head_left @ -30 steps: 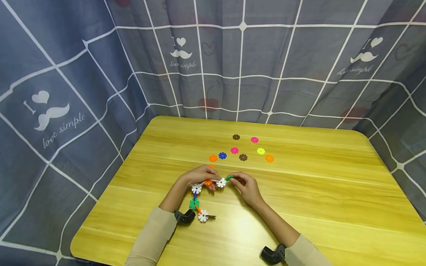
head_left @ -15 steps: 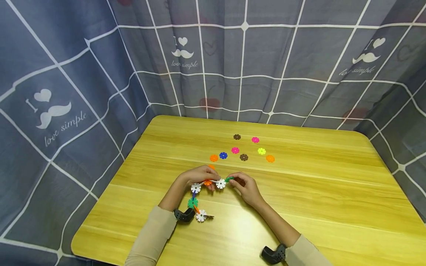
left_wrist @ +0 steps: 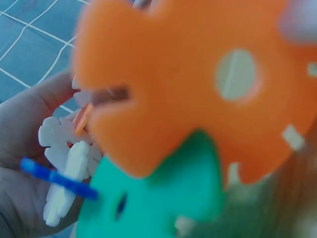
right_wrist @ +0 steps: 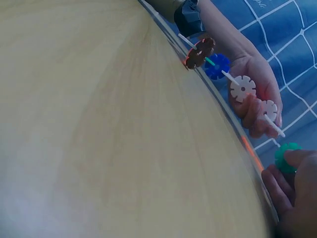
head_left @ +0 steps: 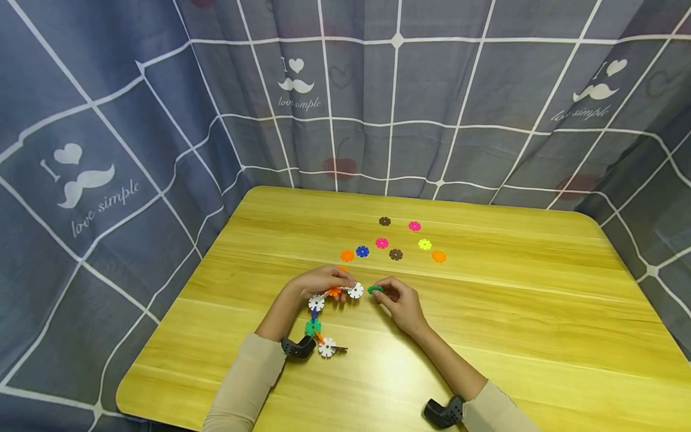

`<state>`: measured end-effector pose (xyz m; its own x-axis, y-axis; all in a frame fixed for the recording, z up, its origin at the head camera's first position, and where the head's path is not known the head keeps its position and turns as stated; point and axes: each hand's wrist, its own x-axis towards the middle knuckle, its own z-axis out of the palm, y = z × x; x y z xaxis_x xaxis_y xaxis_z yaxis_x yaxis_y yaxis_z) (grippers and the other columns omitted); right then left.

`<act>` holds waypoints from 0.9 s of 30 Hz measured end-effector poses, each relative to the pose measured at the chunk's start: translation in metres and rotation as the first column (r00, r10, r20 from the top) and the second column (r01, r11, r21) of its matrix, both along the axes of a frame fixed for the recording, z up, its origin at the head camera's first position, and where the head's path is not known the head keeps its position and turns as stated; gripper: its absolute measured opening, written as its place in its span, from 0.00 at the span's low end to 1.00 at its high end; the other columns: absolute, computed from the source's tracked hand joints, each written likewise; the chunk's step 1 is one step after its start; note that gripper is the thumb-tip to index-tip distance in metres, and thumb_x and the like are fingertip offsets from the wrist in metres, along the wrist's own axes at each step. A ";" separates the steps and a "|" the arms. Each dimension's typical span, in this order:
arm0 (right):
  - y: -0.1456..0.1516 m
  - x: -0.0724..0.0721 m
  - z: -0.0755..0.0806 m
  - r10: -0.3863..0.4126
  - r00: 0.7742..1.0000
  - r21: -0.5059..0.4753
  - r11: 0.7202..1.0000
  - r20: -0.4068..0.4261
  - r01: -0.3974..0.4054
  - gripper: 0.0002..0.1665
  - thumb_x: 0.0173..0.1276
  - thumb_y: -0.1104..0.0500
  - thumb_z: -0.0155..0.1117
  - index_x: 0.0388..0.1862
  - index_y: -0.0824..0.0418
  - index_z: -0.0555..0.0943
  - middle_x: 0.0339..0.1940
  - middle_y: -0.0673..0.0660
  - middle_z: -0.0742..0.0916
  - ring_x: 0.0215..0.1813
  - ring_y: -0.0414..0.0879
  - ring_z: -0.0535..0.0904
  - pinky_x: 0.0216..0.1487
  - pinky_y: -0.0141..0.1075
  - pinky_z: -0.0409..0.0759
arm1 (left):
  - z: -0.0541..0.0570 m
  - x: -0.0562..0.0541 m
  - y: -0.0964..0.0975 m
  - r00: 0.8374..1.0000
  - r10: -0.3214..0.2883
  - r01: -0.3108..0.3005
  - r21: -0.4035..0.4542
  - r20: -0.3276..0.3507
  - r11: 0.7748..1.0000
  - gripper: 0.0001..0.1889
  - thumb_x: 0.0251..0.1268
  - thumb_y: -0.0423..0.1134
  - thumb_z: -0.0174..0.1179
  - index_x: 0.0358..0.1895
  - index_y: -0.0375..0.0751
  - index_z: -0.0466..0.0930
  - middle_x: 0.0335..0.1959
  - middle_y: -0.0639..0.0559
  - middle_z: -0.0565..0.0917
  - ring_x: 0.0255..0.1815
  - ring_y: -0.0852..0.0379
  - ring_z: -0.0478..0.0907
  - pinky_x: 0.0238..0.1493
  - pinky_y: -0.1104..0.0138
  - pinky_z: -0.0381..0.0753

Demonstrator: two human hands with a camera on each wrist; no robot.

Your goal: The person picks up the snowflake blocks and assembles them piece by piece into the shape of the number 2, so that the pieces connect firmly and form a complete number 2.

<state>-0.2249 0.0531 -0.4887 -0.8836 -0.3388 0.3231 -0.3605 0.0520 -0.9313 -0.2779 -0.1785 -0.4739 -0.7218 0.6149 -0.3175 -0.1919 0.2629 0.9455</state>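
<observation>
My left hand holds a chain of slotted plastic snowflake discs by its upper end, a white disc facing the camera. From there the chain curves down past an orange disc, another white disc, a blue one seen edge-on, and a green disc. A third white disc and an edge-on brown one end it near the wrist. Between thumb and fingers, my right hand pinches a loose green disc, a small gap from the chain's white end. An orange disc looms blurred in the left wrist view.
Farther back on the wooden table lie several loose discs: brown, pink, blue, yellow and orange. One more orange disc is partly hidden behind the left hand. A grey checked curtain surrounds the table.
The green disc in my right hand was right at the chain's white end and now stands apart from it, turned flatter. My left hand has shifted slightly up and left with the chain.
</observation>
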 end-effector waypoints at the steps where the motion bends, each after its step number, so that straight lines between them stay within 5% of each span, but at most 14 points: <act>1: 0.000 0.000 0.000 -0.007 1.000 -0.004 1.000 0.015 0.007 0.07 0.62 0.72 0.60 0.38 0.76 0.77 0.36 0.68 0.83 0.38 0.66 0.80 0.41 0.40 0.81 | 0.000 0.000 0.001 1.000 0.023 -0.023 0.000 0.004 1.000 0.13 0.68 0.35 0.52 0.45 0.26 0.77 0.32 0.45 0.79 0.26 0.56 0.77 0.32 0.69 0.77; 11: 0.000 0.000 0.000 -0.005 0.999 -0.041 0.999 0.050 0.007 0.06 0.59 0.74 0.61 0.35 0.78 0.76 0.33 0.70 0.83 0.35 0.67 0.80 0.38 0.44 0.81 | 0.001 0.003 0.013 0.995 0.093 -0.094 0.025 0.024 0.995 0.12 0.66 0.35 0.55 0.40 0.25 0.78 0.32 0.43 0.80 0.24 0.56 0.78 0.30 0.69 0.79; 20: -0.001 0.003 0.001 -0.109 0.978 0.062 0.991 -0.175 0.122 0.06 0.56 0.73 0.65 0.34 0.73 0.82 0.30 0.63 0.84 0.31 0.57 0.81 0.33 0.37 0.82 | 0.001 0.006 0.017 0.995 0.089 -0.091 0.047 0.033 0.995 0.11 0.66 0.34 0.54 0.40 0.24 0.78 0.31 0.43 0.80 0.22 0.56 0.79 0.29 0.67 0.80; 27: -0.003 0.003 0.002 -0.128 0.957 0.012 0.991 -0.259 0.136 0.08 0.52 0.79 0.64 0.32 0.75 0.78 0.30 0.68 0.84 0.31 0.60 0.82 0.33 0.41 0.82 | -0.001 0.004 0.017 0.993 0.111 -0.112 0.044 0.036 0.993 0.12 0.67 0.33 0.53 0.40 0.24 0.78 0.31 0.43 0.79 0.24 0.56 0.79 0.32 0.67 0.81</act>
